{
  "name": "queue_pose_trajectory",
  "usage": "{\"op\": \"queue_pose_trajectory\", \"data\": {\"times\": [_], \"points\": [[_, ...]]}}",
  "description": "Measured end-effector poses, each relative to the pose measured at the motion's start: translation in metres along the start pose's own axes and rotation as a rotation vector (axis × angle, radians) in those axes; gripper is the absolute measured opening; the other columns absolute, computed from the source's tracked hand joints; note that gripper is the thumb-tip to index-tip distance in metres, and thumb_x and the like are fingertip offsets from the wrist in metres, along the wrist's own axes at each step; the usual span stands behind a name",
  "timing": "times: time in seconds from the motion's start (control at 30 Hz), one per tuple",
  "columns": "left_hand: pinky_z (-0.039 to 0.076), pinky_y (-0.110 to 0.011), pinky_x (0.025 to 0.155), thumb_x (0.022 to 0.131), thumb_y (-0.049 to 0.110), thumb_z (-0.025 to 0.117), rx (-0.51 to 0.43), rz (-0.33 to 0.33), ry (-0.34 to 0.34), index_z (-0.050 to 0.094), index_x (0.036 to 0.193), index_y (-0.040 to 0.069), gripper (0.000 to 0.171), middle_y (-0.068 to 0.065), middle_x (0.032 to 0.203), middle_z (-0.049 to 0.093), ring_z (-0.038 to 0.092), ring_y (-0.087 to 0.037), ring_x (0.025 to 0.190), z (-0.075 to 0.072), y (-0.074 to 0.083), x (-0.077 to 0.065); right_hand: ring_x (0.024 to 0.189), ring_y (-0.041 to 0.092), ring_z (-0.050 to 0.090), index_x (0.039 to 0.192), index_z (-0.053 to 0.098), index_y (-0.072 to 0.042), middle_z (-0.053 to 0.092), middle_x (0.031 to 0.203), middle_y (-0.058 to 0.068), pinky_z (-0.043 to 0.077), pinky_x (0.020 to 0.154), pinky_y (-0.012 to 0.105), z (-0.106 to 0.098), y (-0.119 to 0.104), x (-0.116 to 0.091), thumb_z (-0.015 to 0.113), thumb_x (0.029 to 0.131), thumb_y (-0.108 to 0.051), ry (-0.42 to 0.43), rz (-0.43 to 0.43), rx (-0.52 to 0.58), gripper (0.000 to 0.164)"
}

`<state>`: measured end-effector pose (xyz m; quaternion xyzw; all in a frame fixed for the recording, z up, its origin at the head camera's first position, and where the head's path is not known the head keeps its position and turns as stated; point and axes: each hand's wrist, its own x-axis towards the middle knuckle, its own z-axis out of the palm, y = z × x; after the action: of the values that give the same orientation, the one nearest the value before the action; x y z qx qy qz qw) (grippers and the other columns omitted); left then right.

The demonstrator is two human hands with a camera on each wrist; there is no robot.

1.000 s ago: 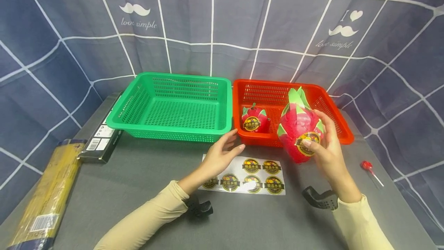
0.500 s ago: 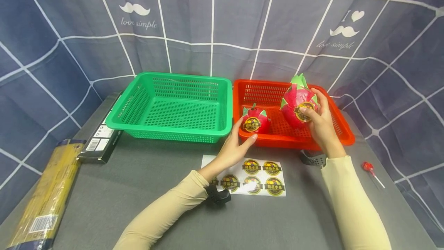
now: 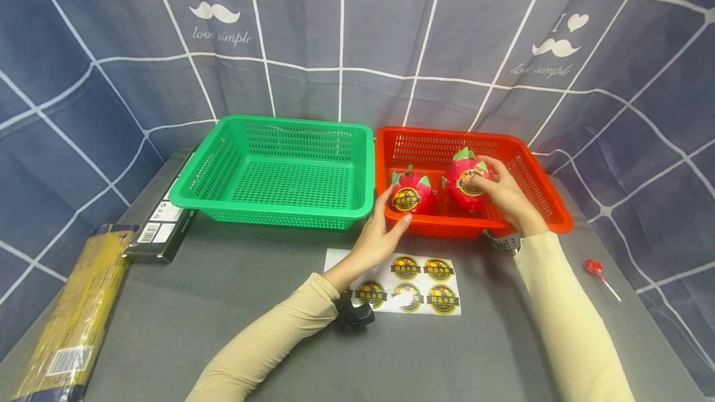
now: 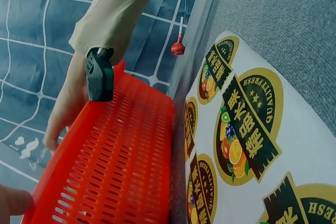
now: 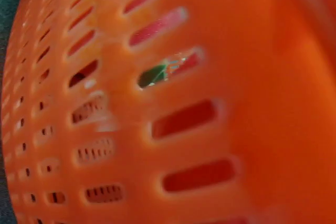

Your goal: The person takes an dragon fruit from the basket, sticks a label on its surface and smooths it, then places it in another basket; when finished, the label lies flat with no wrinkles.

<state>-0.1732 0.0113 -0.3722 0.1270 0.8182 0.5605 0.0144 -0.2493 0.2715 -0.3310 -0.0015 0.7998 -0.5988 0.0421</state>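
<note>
Low inside the red basket (image 3: 441,225), my right hand (image 3: 505,194) grips a pink dragon fruit (image 3: 475,200) with green leaf tips and a round black-and-gold label. My thumb lies over part of that label. A second labelled dragon fruit (image 3: 426,194) sits in the basket's front left corner. At that same corner, my left hand (image 3: 377,244) holds the basket, thumb at the front rim and fingers at the left side. The left wrist view has a thumb (image 4: 16,201) right at the rim. In the right wrist view the perforated basket wall (image 5: 262,129) hides my hand.
A sheet of round labels (image 3: 391,314) lies in front, partly under my left forearm. To the left stand a green basket (image 3: 279,211), a black box (image 3: 159,234) and a yellow wrapped pack (image 3: 84,303). A red lollipop (image 3: 593,267) lies at right.
My right hand has carried the dragon fruit from above the red basket's front down into it. My left hand has moved right and up to the basket's front left corner.
</note>
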Motion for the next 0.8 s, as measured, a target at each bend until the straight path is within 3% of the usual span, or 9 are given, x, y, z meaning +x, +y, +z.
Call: {"op": "queue_pose_trajectory", "data": {"times": [0.17,0.3,0.5,0.67,0.8], "points": [[0.024,-0.052,0.107,0.09,0.038,0.05,-0.002,0.0,0.007,0.013,0.143,0.029,0.066,-0.006,0.15,0.022,0.023,-0.025,0.137,-0.001,-0.001,-0.001,0.087,0.005,0.054,0.138,0.021,-0.015,0.041,0.115,0.005,0.051,0.072,0.019,0.003,0.004,0.006,0.057,0.088,-0.023,-0.108,0.074,-0.068,0.063],[0.024,-0.052,0.107,0.09,0.039,0.051,-0.002,-0.004,0.005,0.013,0.143,0.029,0.066,-0.006,0.15,0.022,0.023,-0.026,0.137,-0.001,-0.001,-0.001,0.085,0.004,0.055,0.141,0.017,-0.013,0.04,0.124,0.013,0.051,0.072,0.02,0.003,0.006,0.01,0.057,0.087,-0.026,-0.148,0.098,-0.149,0.069],[0.023,-0.052,0.108,0.09,0.038,0.051,-0.01,0.004,0.006,0.013,0.144,0.028,0.066,-0.006,0.15,0.022,0.023,-0.025,0.137,0.0,-0.002,0.0,0.105,0.022,0.048,0.142,0.014,-0.01,0.035,0.133,0.019,0.048,0.075,0.02,0.001,0.008,0.013,0.06,0.083,-0.043,-0.177,0.137,-0.353,0.082],[0.024,-0.051,0.108,0.09,0.038,0.05,-0.009,0.015,0.014,0.012,0.143,0.029,0.066,-0.006,0.15,0.023,0.024,-0.025,0.137,0.001,-0.002,0.0,0.117,0.03,0.04,0.139,0.015,-0.004,0.033,0.133,0.02,0.043,0.09,0.032,0.0,0.006,0.013,0.06,0.081,-0.046,-0.245,0.15,-0.418,0.085],[0.025,-0.051,0.107,0.09,0.039,0.051,0.0,0.011,0.009,0.012,0.143,0.031,0.067,-0.005,0.15,0.023,0.024,-0.025,0.137,0.002,-0.002,0.0,0.12,0.031,0.035,0.14,0.014,-0.005,0.031,0.134,0.019,0.037,0.097,0.044,-0.002,0.001,0.01,0.059,0.079,-0.053,-0.302,0.158,-0.52,0.089]]}}
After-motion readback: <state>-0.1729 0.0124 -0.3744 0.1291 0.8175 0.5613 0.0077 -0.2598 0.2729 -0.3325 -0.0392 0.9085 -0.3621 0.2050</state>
